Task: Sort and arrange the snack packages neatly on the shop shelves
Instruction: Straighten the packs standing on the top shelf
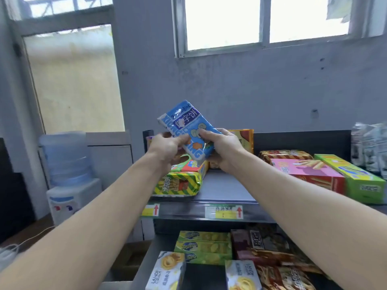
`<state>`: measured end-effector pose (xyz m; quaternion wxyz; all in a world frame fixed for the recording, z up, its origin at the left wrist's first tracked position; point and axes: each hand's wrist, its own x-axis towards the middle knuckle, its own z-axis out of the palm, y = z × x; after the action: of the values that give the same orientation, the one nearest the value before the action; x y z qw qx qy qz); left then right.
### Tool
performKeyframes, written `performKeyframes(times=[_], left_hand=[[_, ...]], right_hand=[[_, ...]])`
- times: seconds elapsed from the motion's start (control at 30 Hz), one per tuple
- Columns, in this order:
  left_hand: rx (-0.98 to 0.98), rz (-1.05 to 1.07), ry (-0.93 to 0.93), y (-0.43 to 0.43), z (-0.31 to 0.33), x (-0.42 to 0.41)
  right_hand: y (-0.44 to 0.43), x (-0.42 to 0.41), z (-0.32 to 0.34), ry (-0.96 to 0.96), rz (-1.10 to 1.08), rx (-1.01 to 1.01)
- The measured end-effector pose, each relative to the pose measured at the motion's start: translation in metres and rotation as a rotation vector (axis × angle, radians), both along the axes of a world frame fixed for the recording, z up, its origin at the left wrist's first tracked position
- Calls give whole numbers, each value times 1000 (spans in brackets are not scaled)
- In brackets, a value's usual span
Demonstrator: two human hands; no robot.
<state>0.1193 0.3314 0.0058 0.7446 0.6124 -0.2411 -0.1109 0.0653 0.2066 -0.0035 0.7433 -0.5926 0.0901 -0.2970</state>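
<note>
A blue and white biscuit package (185, 124) is held up, tilted, above the left part of the top shelf (224, 189). My left hand (165, 149) grips its lower left edge. My right hand (222, 147) holds its lower right side, thumb across the front. Under the hands lie a green-and-yellow striped snack pack (178, 185) and a red and green box (193, 166). An orange box (244, 139) stands behind my right hand.
On the top shelf's right lie a pink wafer box (307, 172), a green box (356, 178), a brown pack (284, 154) and silver bags (370, 147). The lower shelf holds yellow-green boxes (204, 246), cookie boxes (166, 271) and brown packs (270, 254). A water dispenser (67, 174) stands at left.
</note>
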Motion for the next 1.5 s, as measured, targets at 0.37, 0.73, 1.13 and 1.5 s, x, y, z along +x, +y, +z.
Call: performKeyframes(times=[0.37,0.73,1.13,1.5], left_hand=[[-151,-344,-62,-124,0,-82],[-146,-594,-126,-253,-2,-198],[15,-579,-105,-414,-31,-278],[198,-447,-69,-455,-62,-277]], right_hand=[[-88,-130,-4,13,-608,-393],[-200,-265,-10,14,-862,-461],[-371,-355,-36,192,-748,-358],[-436,-341,-71,331,-564,-320]])
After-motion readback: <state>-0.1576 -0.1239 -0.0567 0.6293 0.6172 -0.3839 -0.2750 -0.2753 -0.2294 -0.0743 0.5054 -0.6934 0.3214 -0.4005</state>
